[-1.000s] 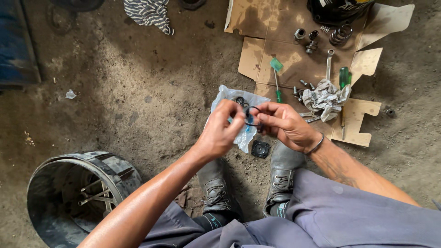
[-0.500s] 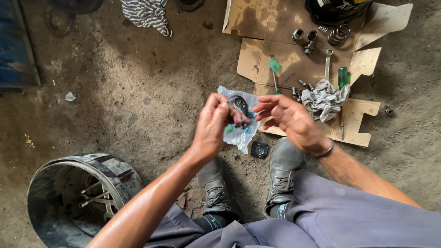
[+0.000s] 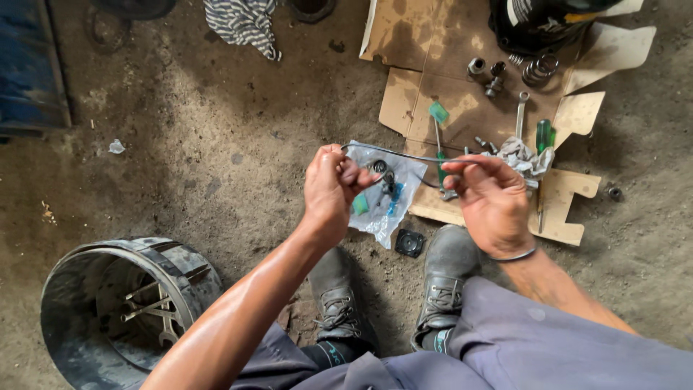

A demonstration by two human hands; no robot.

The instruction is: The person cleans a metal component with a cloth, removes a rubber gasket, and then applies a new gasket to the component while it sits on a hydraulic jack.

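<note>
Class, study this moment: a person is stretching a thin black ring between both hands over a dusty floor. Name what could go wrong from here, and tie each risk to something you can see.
1. The thin black ring is pulled taut between the left hand and right hand; it might overstretch or snap.
2. The clear plastic bag of small parts hangs from the left hand; pieces could drop onto the dirt floor and pick up grit.
</note>
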